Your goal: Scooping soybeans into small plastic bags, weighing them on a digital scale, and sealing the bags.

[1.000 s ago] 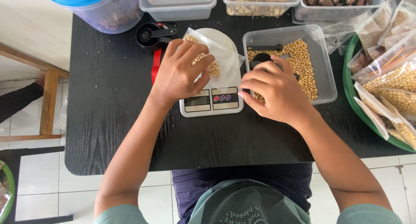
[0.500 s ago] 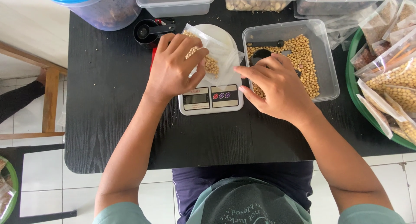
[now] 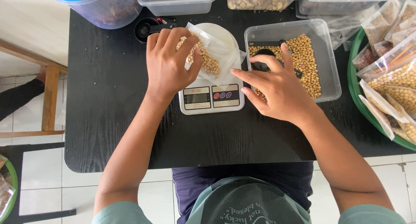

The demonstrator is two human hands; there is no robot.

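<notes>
Bag [image 3: 208, 59] of soybeans, clear plastic, lies on the white pan of the scale [image 3: 211, 98], partly filled. Left hand [image 3: 170, 63], at 9 o'clock of the bag, has its fingers curled over the bag's near edge, thumb pinching the plastic. Right hand [image 3: 277, 87], at 3 o'clock, hovers with fingers loosely spread above the tub [image 3: 294, 59] of loose beans, by a black scoop [image 3: 262, 64]; it grips nothing that shows. Filled bags [image 3: 390, 76] are stacked in the green basket [image 3: 357, 98] at the tabletop's [image 3: 108, 98] right edge. Judged so: several bags done, this one at weighing, unsealed, many beans left.
</notes>
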